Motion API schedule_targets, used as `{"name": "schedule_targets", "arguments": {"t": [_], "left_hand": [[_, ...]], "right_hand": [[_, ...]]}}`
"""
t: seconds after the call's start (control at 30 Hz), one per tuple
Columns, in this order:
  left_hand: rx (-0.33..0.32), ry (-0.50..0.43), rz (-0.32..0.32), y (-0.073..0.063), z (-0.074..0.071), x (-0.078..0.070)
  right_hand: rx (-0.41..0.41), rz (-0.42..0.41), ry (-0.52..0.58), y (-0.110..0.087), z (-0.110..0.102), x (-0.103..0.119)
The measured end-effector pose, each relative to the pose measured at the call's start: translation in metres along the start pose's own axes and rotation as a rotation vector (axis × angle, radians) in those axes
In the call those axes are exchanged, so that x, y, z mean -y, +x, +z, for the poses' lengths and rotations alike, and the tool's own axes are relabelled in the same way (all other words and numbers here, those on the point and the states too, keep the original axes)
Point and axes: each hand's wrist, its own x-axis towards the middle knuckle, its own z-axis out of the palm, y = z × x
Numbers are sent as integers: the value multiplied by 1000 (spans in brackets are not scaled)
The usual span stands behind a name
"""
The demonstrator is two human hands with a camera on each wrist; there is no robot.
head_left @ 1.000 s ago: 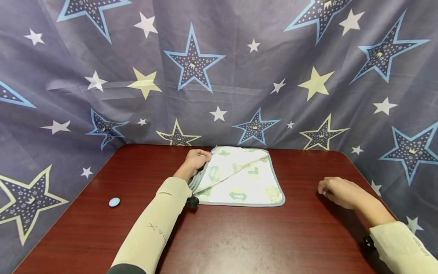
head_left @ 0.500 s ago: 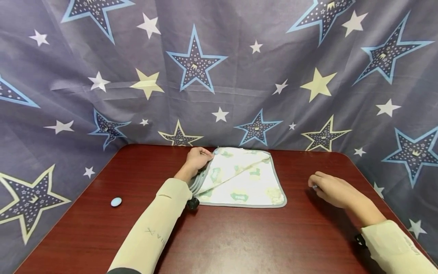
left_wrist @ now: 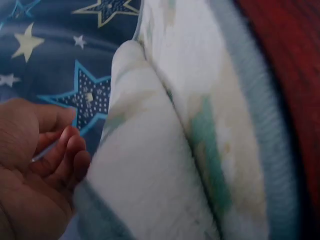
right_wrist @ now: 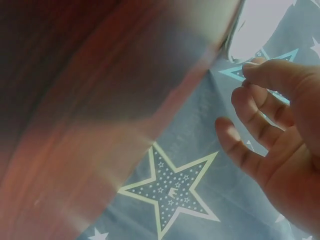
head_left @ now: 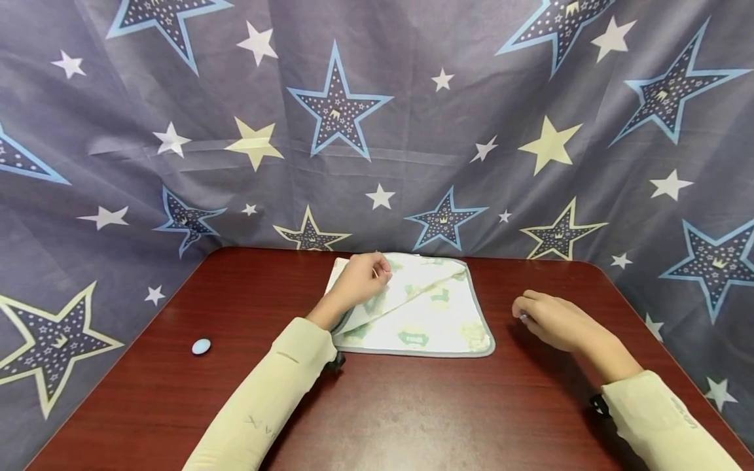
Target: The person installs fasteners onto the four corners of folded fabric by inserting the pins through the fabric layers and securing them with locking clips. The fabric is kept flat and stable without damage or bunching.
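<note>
A folded, white patterned cloth (head_left: 430, 327) with grey edging lies near the far side of the table, one flap turned diagonally. Over its left part is my left hand (head_left: 362, 281), fingers loosely curled. In the left wrist view the cloth's raised fold (left_wrist: 145, 165) runs beside those fingers; I see no fabric clearly between them. Right of the cloth, apart from it, hovers my right hand (head_left: 550, 320), fingers bent and thumb near the index finger. A tiny pale spot shows at its fingertips; the right wrist view (right_wrist: 270, 120) shows no clear object held there.
A small light-blue disc (head_left: 201, 346) lies on the red-brown table (head_left: 412, 412) at the left. Behind the table hangs a grey curtain (head_left: 400, 124) printed with stars, which also lines both sides.
My left hand has moved right from the cloth's far-left corner to over the cloth, showing a pale patterned part at its left. My right hand has moved left, toward the cloth.
</note>
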Motion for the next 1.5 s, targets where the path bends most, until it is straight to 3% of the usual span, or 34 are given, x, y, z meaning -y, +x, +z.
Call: {"name": "schedule_targets", "arguments": {"t": [0.23, 0.37, 0.47, 0.57, 0.8, 0.97, 1.1, 1.33, 1.5], "left_hand": [[155, 168, 235, -9, 10, -16], [212, 366, 359, -15, 16, -23], [246, 487, 441, -21, 22, -29], [293, 534, 489, -28, 27, -36], [452, 568, 492, -40, 28, -50], [555, 554, 444, -42, 27, -56], [599, 556, 423, -42, 29, -60], [657, 467, 414, -41, 31, -66], [675, 483, 391, -42, 34, -70]], "right_hand": [[-23, -18, -7, 8, 1, 8], [-20, -18, -11, 15, 2, 12], [-26, -24, -6, 20, 4, 15], [-32, -31, 2, 25, 5, 18], [-13, -22, 7, 38, 5, 26], [-29, -38, 26, 45, 5, 32], [-41, -52, 35, 51, 7, 35], [-44, -64, 40, 58, 11, 41], [-36, -43, 47, 60, 12, 44]]}}
